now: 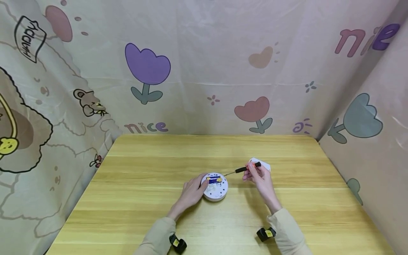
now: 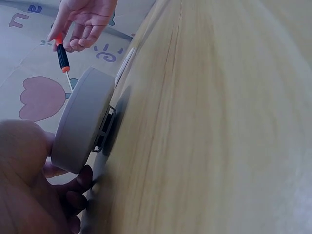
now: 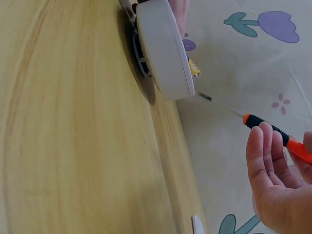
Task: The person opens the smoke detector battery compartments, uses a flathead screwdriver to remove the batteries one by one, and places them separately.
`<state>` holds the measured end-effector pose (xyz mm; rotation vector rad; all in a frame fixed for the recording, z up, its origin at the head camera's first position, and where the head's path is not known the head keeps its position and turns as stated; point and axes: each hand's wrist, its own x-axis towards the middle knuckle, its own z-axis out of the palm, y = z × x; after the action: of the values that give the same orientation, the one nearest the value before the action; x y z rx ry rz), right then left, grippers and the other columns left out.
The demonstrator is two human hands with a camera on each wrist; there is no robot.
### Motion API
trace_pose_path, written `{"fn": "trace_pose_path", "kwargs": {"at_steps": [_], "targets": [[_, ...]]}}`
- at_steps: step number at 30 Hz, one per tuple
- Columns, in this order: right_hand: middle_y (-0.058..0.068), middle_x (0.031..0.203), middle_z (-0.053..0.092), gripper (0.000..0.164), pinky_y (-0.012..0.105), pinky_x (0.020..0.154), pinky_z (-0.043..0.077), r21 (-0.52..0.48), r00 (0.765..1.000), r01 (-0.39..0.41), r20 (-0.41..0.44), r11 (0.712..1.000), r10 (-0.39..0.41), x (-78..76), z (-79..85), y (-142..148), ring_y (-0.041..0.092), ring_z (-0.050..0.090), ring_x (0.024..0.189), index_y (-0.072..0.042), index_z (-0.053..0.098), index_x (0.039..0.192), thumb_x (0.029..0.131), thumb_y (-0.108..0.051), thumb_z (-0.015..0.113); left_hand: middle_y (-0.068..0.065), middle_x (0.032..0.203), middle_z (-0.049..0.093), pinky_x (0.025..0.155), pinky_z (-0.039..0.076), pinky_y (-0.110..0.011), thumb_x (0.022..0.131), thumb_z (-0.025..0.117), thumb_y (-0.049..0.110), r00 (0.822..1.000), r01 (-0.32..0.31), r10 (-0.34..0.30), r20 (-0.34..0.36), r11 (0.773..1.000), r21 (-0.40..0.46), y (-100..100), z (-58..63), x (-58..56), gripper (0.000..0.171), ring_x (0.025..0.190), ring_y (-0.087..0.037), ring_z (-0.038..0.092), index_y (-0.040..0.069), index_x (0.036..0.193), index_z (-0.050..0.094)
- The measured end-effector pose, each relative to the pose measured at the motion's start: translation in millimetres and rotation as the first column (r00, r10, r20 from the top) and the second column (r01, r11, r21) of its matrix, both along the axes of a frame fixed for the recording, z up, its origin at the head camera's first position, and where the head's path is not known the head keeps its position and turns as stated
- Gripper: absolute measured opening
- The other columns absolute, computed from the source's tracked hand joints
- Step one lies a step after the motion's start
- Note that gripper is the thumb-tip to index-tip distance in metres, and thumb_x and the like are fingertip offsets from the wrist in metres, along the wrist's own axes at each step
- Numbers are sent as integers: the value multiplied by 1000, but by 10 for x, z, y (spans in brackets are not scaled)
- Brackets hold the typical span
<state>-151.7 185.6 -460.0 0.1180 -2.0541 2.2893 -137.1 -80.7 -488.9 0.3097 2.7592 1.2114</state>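
A round white smoke detector [image 1: 216, 193] is tilted over the table, its grille [image 2: 105, 129] facing the wood. My left hand [image 1: 192, 191] grips it by the left side, thumb over the upturned back and fingers beneath. Blue and yellow batteries [image 1: 214, 180] sit in that back; one battery end [image 3: 194, 68] sticks up past the rim in the right wrist view. My right hand [image 1: 259, 177] pinches a black and orange screwdriver [image 1: 241, 170] by its handle. The screwdriver's thin shaft points left, with the dark tip [image 3: 205, 96] close to the detector's rim.
Behind my right hand a flat white piece [image 1: 266, 166] lies on the wooden table [image 1: 143, 163]. Printed curtains [image 1: 197, 53] stand along the table's back and sides. A black wrist camera [image 1: 177, 244] is strapped at the left sleeve, another camera [image 1: 266, 234] at the right.
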Motion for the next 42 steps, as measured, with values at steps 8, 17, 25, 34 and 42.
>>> {"fn": "trace_pose_path", "kwargs": {"at_steps": [8, 17, 25, 34, 42], "targets": [[-2, 85, 73, 21, 29, 74, 64, -72, 997, -73, -13, 995, 72, 17, -39, 63, 13, 74, 76, -7, 59, 112, 108, -24, 47, -17, 151, 52, 111, 32, -58, 101, 52, 50, 1000, 5, -6, 26, 1000, 29, -23, -22, 8, 64, 138, -42, 46, 10, 150, 45], [2, 83, 71, 8, 25, 71, 62, -69, 997, 13, 74, 998, -8, 47, -36, 57, 11, 69, 69, -6, 57, 105, 100, -11, 62, -14, 145, 58, 108, 35, -53, 80, 76, 61, 1000, 25, -25, 5, 1000, 9, -27, -37, 4, 95, 133, -38, 51, 10, 152, 42], [0, 79, 69, 8, 26, 69, 62, -68, 998, -10, 56, 998, 14, 68, -49, 58, 11, 68, 67, -3, 58, 102, 100, -9, 62, -15, 149, 53, 114, 31, -59, 72, 83, 60, 1000, 4, -3, -12, 1000, 28, -20, -25, 36, 106, 136, -41, 47, 9, 154, 38], [-2, 76, 68, 12, 24, 64, 61, -114, 997, 21, 76, 993, -12, 78, -69, 78, 10, 67, 64, 2, 62, 106, 97, -5, 64, -17, 145, 51, 121, 25, -61, 71, 86, 53, 999, 1, 2, -39, 997, 80, -50, -49, 45, 104, 134, -35, 48, 10, 153, 38], [-1, 78, 70, 9, 23, 66, 62, -139, 997, 20, 82, 990, -8, 88, -102, 116, 9, 67, 67, 1, 64, 104, 96, -2, 65, -14, 141, 53, 113, 33, -59, 74, 87, 47, 999, 13, -8, -48, 994, 106, -106, -25, 26, 96, 115, -28, 56, 11, 150, 42]]}}
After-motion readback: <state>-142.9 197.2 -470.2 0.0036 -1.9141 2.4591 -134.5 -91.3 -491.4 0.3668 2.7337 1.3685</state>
